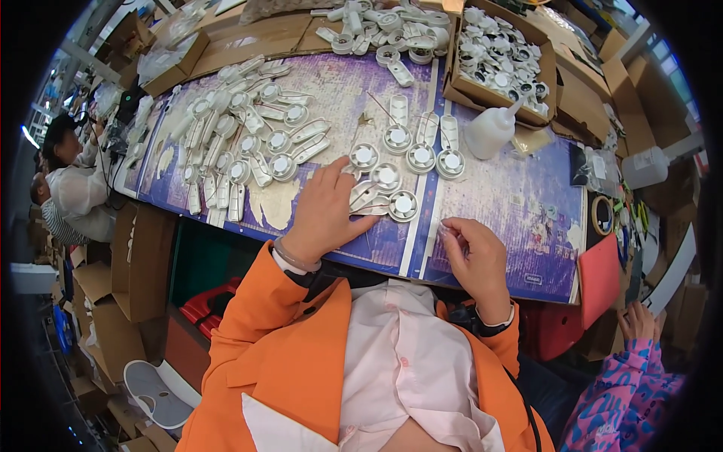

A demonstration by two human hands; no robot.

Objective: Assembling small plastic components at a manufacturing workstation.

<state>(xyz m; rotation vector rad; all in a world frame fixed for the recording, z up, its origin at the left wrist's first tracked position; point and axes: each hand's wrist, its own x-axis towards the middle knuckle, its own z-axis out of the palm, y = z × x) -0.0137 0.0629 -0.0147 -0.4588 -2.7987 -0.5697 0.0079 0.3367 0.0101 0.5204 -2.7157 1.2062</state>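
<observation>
We seem partway through, a few fans (403, 206) on the table (512, 241) by our spread left hand (324, 213) and many more heaped leftward, though which are finished we cannot tell, nor whether our pinched right hand (480, 260), apart, holds anything.

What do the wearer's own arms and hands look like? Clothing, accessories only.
The left hand and right hand are both ungloved. Orange jacket sleeves cover the arms, with pale cuffs peeking out. A thin bangle circles the left wrist. Dark bands show near both wrists; what they are is unclear.
</observation>
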